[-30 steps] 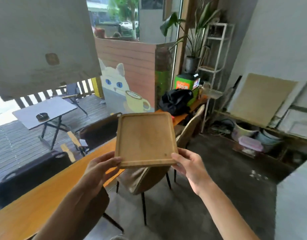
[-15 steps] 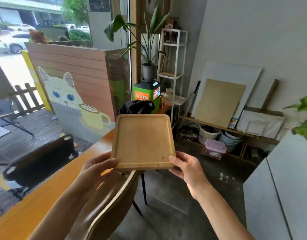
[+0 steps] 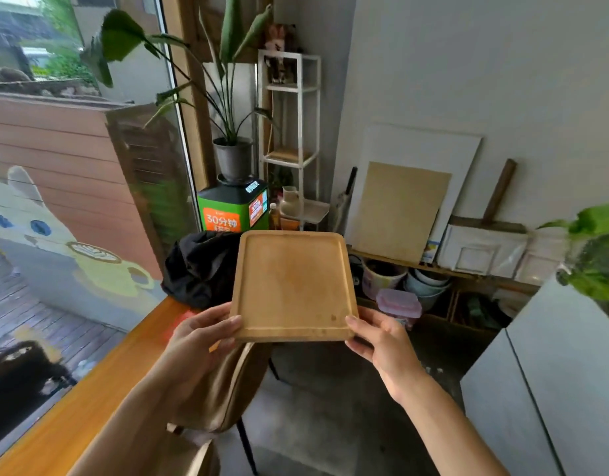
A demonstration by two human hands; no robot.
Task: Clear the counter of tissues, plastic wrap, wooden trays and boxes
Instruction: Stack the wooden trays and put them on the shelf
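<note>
Fingers of both hands pinch the near edge of the wooden tray [image 3: 292, 285], one hand at each near corner. The left hand [image 3: 196, 341] has its thumb laid on the rim at the near-left corner with the other fingers curled underneath; the right hand [image 3: 378, 338] grips the near-right corner the same way, thumb on top and fingers below. The tray is off the counter [image 3: 100, 383], held in the air roughly level, tipped slightly so its recessed face shows, just beyond the counter's right edge and above the back of a chair [image 3: 224, 383]. Nothing rests on it.

The step in hand looks like carrying the tray away from the counter. To do it well, the person should keep both pinches even so the far edge does not sag, since the whole weight hangs beyond the fingers. Sliding the hands further along the side edges would steady it. The chair back and the black bag [image 3: 200, 266] at the counter's far end sit close and need clearance.
</note>
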